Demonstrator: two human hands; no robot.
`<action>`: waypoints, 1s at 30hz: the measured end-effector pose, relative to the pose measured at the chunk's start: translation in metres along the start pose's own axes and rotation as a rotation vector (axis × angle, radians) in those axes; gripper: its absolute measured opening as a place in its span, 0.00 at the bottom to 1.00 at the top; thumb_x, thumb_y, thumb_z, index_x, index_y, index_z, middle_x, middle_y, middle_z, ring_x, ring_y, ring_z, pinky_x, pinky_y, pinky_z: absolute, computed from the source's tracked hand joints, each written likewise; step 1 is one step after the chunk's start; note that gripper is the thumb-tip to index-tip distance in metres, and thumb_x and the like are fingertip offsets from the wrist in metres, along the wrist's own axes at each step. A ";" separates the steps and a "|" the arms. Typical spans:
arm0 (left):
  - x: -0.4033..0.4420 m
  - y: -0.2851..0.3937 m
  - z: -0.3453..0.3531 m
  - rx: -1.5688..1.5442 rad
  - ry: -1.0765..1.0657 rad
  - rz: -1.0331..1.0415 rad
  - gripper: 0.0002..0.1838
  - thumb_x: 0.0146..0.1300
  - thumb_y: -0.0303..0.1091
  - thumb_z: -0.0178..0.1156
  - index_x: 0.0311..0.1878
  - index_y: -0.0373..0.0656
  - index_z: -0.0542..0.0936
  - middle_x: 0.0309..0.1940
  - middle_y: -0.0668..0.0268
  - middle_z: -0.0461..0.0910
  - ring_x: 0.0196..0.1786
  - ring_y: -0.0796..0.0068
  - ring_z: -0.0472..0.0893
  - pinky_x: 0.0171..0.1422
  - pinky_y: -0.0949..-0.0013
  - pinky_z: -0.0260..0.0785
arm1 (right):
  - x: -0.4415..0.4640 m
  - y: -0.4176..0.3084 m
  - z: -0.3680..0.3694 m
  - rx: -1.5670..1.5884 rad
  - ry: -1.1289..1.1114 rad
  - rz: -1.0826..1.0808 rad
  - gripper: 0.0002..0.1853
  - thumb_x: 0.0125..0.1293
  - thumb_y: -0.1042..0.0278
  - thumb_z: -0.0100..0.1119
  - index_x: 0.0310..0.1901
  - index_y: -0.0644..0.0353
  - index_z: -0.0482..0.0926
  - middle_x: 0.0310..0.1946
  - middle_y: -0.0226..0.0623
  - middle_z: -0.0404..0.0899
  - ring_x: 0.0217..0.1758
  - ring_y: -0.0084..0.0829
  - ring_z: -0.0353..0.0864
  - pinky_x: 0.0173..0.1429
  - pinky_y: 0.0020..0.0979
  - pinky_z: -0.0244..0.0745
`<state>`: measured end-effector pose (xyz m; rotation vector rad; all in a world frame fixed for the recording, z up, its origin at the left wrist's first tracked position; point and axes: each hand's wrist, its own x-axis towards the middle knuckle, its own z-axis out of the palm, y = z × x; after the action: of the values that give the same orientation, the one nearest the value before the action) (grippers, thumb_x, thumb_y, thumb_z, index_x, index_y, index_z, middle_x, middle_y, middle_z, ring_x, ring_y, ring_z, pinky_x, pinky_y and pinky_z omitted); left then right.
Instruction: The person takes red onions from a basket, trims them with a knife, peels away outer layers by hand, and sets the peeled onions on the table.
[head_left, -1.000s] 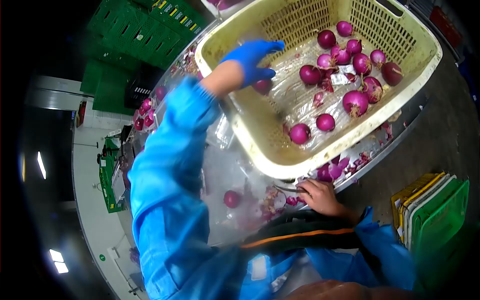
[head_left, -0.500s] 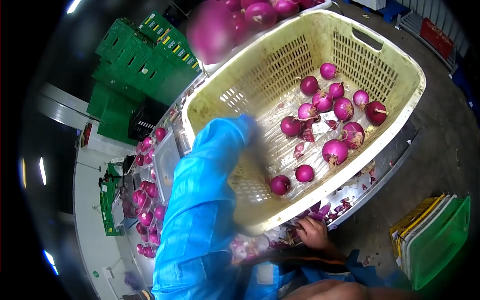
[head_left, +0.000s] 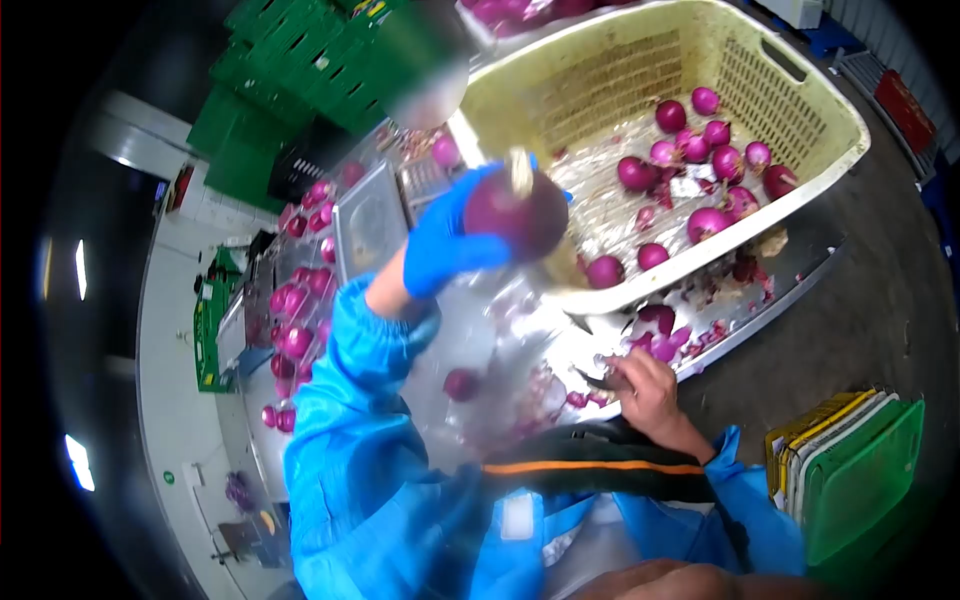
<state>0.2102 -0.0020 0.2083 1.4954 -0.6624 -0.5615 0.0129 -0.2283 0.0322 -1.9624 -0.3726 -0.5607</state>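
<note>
- The left hand (head_left: 445,245), in a blue glove, has its grip curled around a large, round red onion (head_left: 517,215) with a pale stalk, held above the bench (head_left: 430,330) beside the basket's nine o'clock end
- That onion could slip, as smooth skin against a glove gives little friction; the wide bulb seems to fill the fingers
- The bare right hand (head_left: 650,395), at four o'clock from the onion, has its grip closed around a small, dark, curved knife (head_left: 597,380); the exposed blade could nick a finger if the hands met carelessly
- A loose red onion (head_left: 461,384) at seven o'clock could roll if the blue sleeve (head_left: 350,400) brushed it
- The cream plastic basket (head_left: 640,292), at one o'clock, holds purple onions, dry skins and a white scrap; its high rim could catch the glove
- Clear plastic packs (head_left: 295,340) at nine o'clock contain more onions
- Green plastic crates (head_left: 330,60) stand at eleven o'clock, contents impossible to tell
</note>
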 end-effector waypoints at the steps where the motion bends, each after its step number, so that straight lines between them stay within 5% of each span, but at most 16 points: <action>1: -0.026 0.001 0.016 -0.076 -0.028 -0.010 0.43 0.56 0.43 0.74 0.72 0.37 0.66 0.63 0.58 0.76 0.64 0.66 0.76 0.72 0.61 0.66 | 0.008 -0.012 0.002 0.031 0.004 -0.001 0.10 0.58 0.79 0.65 0.43 0.65 0.83 0.27 0.43 0.73 0.26 0.43 0.76 0.30 0.38 0.69; 3: -0.077 -0.015 0.039 -0.267 0.038 -0.089 0.44 0.55 0.42 0.74 0.72 0.37 0.66 0.63 0.57 0.76 0.65 0.66 0.75 0.72 0.61 0.65 | 0.027 -0.038 0.003 0.067 -0.013 -0.035 0.10 0.59 0.79 0.63 0.43 0.66 0.83 0.25 0.42 0.71 0.25 0.41 0.74 0.29 0.37 0.67; 6: -0.132 -0.058 0.051 -0.141 0.223 -0.211 0.43 0.54 0.33 0.75 0.72 0.37 0.65 0.63 0.57 0.75 0.65 0.66 0.75 0.72 0.61 0.66 | 0.031 -0.052 0.016 -0.115 -0.095 -0.061 0.20 0.50 0.77 0.69 0.48 0.58 0.81 0.31 0.39 0.77 0.31 0.41 0.80 0.33 0.36 0.73; 10: -0.161 -0.078 0.077 0.045 0.301 -0.142 0.39 0.57 0.36 0.74 0.69 0.37 0.66 0.60 0.60 0.77 0.65 0.66 0.75 0.71 0.60 0.66 | 0.029 -0.067 0.033 -0.325 -0.229 -0.070 0.26 0.47 0.72 0.73 0.52 0.53 0.80 0.35 0.34 0.78 0.37 0.36 0.82 0.39 0.36 0.76; 19: -0.186 -0.092 0.094 0.089 0.307 -0.171 0.43 0.55 0.42 0.76 0.68 0.37 0.63 0.61 0.56 0.76 0.64 0.62 0.75 0.70 0.58 0.66 | -0.012 -0.044 0.054 -0.370 -0.172 0.026 0.18 0.53 0.71 0.70 0.47 0.53 0.81 0.32 0.34 0.79 0.33 0.36 0.81 0.36 0.36 0.75; 20: -0.186 -0.094 0.094 0.089 0.323 -0.174 0.44 0.53 0.42 0.77 0.69 0.38 0.63 0.61 0.56 0.75 0.64 0.62 0.75 0.70 0.57 0.66 | -0.020 -0.043 0.049 -0.335 -0.199 0.082 0.17 0.57 0.78 0.63 0.51 0.63 0.81 0.35 0.45 0.81 0.37 0.44 0.84 0.38 0.37 0.78; 23: -0.183 -0.101 0.096 0.299 0.324 -0.140 0.47 0.49 0.42 0.79 0.69 0.39 0.64 0.61 0.55 0.73 0.64 0.60 0.74 0.69 0.57 0.67 | -0.022 -0.056 0.047 -0.123 -0.097 0.155 0.18 0.62 0.73 0.63 0.54 0.63 0.80 0.31 0.45 0.79 0.34 0.42 0.83 0.38 0.33 0.77; 24: -0.180 -0.103 0.098 0.309 0.319 -0.134 0.46 0.49 0.42 0.79 0.68 0.39 0.64 0.61 0.55 0.73 0.64 0.60 0.74 0.68 0.57 0.67 | -0.016 -0.065 0.042 -0.014 -0.141 0.289 0.21 0.64 0.65 0.67 0.58 0.60 0.78 0.43 0.40 0.83 0.38 0.38 0.83 0.45 0.32 0.78; 27: -0.172 -0.107 0.107 0.377 0.292 -0.097 0.45 0.47 0.39 0.79 0.67 0.39 0.66 0.58 0.54 0.72 0.63 0.57 0.75 0.66 0.57 0.68 | -0.006 -0.069 0.042 0.470 -0.086 0.525 0.21 0.67 0.63 0.66 0.58 0.61 0.76 0.40 0.35 0.82 0.40 0.28 0.81 0.48 0.28 0.76; 30: -0.167 -0.110 0.114 0.531 0.273 -0.030 0.43 0.47 0.38 0.78 0.66 0.39 0.68 0.55 0.52 0.73 0.59 0.53 0.76 0.63 0.56 0.69 | -0.005 -0.064 0.041 0.548 -0.070 0.557 0.16 0.67 0.65 0.68 0.50 0.63 0.76 0.35 0.28 0.77 0.40 0.20 0.74 0.46 0.25 0.72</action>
<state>0.0188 0.0332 0.0852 2.0368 -0.5995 -0.1978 -0.0130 -0.1638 0.0625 -1.4599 -0.0033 -0.0175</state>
